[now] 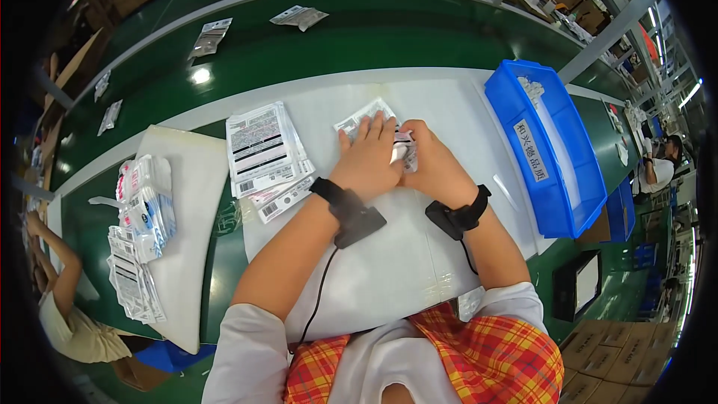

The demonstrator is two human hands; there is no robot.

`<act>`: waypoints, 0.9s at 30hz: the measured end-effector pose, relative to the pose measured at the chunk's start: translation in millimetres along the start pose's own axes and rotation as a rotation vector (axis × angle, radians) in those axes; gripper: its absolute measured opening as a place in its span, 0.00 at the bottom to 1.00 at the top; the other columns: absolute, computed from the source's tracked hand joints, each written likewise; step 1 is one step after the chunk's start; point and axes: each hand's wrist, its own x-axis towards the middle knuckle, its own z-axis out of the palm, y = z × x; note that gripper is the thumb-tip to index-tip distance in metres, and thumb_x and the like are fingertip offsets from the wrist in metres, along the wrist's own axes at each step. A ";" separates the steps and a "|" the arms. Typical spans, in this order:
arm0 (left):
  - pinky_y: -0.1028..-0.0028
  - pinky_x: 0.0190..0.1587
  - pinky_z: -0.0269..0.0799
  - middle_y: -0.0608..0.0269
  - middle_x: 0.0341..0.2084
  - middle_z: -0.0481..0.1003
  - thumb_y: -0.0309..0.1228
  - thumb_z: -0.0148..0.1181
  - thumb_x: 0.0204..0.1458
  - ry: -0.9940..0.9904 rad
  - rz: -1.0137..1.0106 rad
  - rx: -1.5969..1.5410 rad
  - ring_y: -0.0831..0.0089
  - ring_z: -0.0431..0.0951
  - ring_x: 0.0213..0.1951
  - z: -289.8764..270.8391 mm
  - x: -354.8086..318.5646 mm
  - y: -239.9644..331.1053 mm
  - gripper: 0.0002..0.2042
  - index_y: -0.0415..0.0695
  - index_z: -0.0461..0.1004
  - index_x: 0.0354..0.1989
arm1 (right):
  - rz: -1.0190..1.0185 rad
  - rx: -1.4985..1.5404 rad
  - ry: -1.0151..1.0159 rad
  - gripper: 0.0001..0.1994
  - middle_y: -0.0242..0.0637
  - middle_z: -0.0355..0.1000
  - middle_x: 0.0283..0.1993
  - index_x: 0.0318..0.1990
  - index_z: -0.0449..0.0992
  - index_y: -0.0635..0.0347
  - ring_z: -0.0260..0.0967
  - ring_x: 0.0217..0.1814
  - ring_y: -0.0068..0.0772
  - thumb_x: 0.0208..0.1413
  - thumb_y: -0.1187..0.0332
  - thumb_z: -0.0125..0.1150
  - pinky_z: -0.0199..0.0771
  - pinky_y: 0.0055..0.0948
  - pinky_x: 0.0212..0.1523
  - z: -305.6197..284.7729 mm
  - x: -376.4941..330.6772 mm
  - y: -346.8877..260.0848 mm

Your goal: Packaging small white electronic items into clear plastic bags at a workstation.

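Observation:
A small printed packet lies on the white work sheet in front of me, mostly covered by my hands. My left hand rests over it, palm down with the fingers stretched out. My right hand is closed around the packet's crumpled right-hand end. What the packet contains is hidden. Left of my hands, a fanned stack of flat printed packets lies on the sheet. A black strap with a flat box sits on each of my wrists.
At the right stands a blue plastic bin with small white items. Bundled bags and packets lie on a pale board at the left. Beyond the sheet, a green conveyor belt carries several filled packets. Other people work nearby.

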 end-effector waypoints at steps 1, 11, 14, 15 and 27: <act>0.58 0.68 0.46 0.47 0.68 0.52 0.33 0.47 0.55 -0.001 0.004 0.002 0.51 0.53 0.68 2.2 1.7 -0.9 0.26 0.38 0.59 0.64 | -0.088 0.038 0.005 0.17 0.46 0.72 0.48 0.44 0.74 0.59 0.72 0.45 0.39 0.44 0.71 0.68 0.71 0.30 0.44 -1.0 2.7 6.8; 0.65 0.60 0.62 0.45 0.56 0.67 0.23 0.55 0.49 0.081 0.235 -0.750 0.54 0.65 0.60 -22.9 13.9 -12.3 0.24 0.39 0.66 0.58 | -0.028 0.590 0.084 0.09 0.35 0.75 0.38 0.44 0.73 0.66 0.72 0.39 0.22 0.55 0.76 0.58 0.71 0.22 0.42 -14.1 4.8 33.9; 0.69 0.56 0.65 0.49 0.51 0.72 0.23 0.55 0.50 0.094 0.290 -0.836 0.60 0.70 0.55 -18.0 15.2 -9.9 0.20 0.39 0.70 0.54 | 0.240 1.045 0.045 0.11 0.29 0.75 0.35 0.44 0.75 0.65 0.72 0.35 0.22 0.56 0.70 0.60 0.71 0.21 0.39 -38.6 -1.8 26.8; 0.70 0.53 0.67 0.52 0.49 0.73 0.26 0.56 0.51 0.140 0.284 -0.669 0.63 0.72 0.51 -11.9 16.1 -10.6 0.18 0.38 0.71 0.52 | 0.235 1.047 0.047 0.11 0.29 0.75 0.35 0.44 0.75 0.65 0.72 0.35 0.22 0.56 0.70 0.60 0.71 0.21 0.39 -43.9 -3.9 21.6; 0.78 0.35 0.66 0.67 0.27 0.74 0.36 0.54 0.60 0.233 -0.174 -1.058 0.79 0.70 0.30 -1.8 18.9 -1.7 0.14 0.35 0.73 0.40 | 0.243 0.543 -0.060 0.14 0.28 0.70 0.29 0.40 0.77 0.65 0.65 0.32 0.18 0.62 0.62 0.54 0.63 0.15 0.36 -20.3 -5.5 20.6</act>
